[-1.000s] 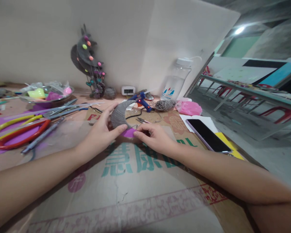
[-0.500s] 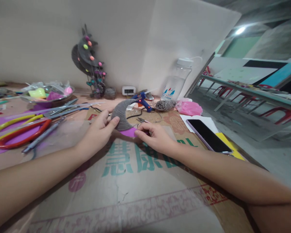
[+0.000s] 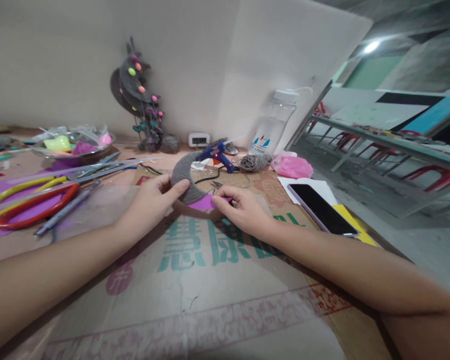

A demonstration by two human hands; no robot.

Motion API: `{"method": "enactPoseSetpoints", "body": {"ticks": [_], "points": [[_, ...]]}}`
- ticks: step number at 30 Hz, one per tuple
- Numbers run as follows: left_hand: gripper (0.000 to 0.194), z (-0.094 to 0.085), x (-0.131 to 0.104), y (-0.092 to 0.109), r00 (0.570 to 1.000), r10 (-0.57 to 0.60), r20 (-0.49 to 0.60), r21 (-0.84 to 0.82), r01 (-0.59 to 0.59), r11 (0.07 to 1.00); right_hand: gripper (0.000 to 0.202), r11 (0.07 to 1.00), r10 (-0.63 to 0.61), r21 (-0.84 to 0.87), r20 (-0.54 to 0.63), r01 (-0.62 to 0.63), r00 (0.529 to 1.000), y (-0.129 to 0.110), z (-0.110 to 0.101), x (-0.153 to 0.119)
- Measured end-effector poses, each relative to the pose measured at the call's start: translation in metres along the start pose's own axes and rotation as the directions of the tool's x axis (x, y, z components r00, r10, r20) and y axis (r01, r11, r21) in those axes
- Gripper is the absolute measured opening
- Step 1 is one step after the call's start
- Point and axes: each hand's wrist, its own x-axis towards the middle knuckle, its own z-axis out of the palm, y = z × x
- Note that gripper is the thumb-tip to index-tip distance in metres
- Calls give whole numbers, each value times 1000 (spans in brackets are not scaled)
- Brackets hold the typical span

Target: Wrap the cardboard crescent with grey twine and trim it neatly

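Observation:
A crescent wrapped in grey yarn (image 3: pixel 182 178) is held above the cardboard, its lower end bare and purple (image 3: pixel 203 202). My left hand (image 3: pixel 161 195) grips the wrapped part on its left side, thumb on the front face. At the purple end, my right hand (image 3: pixel 234 205) pinches with thumb and finger; a bit of purple shows beyond the fingertips. Behind the crescent lie a blue glue gun (image 3: pixel 225 157) and a loose heap of grey yarn (image 3: pixel 255 162). Whether a strand runs to my right fingers is too fine to tell.
Red-handled (image 3: pixel 37 207) and yellow-handled scissors (image 3: pixel 22 192) lie left, near a bowl of bright items (image 3: pixel 73 147). A decorated moon (image 3: pixel 129 85), small clock (image 3: pixel 199 139) and bottle (image 3: pixel 272 125) stand behind. A phone (image 3: pixel 322 210) lies right, beside a pink bag (image 3: pixel 292 166).
The crescent has tilted slightly and shifted a little left at its upper tip. My right hand has moved slightly right, and more of the purple end shows.

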Motion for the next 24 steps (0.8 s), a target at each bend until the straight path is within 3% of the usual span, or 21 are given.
{"method": "enactPoseSetpoints", "body": {"ticks": [6,11,17,24], "points": [[37,-3,1,-9,998,-17,57,-47,19,999,23,1000,24,17,-17,-23,1000,-1,-1,-1],[38,-3,1,-11,999,-37,-27,2,37,999,23,998,45,53,-62,-41,997,0,-2,0],[26,3,0,2,995,0,98,57,-5,998,25,998,34,55,-122,-27,992,0,-2,0],[24,3,1,1,995,0,98,47,-4,999,25,998,32,60,-115,-25,993,0,-2,0]]}}
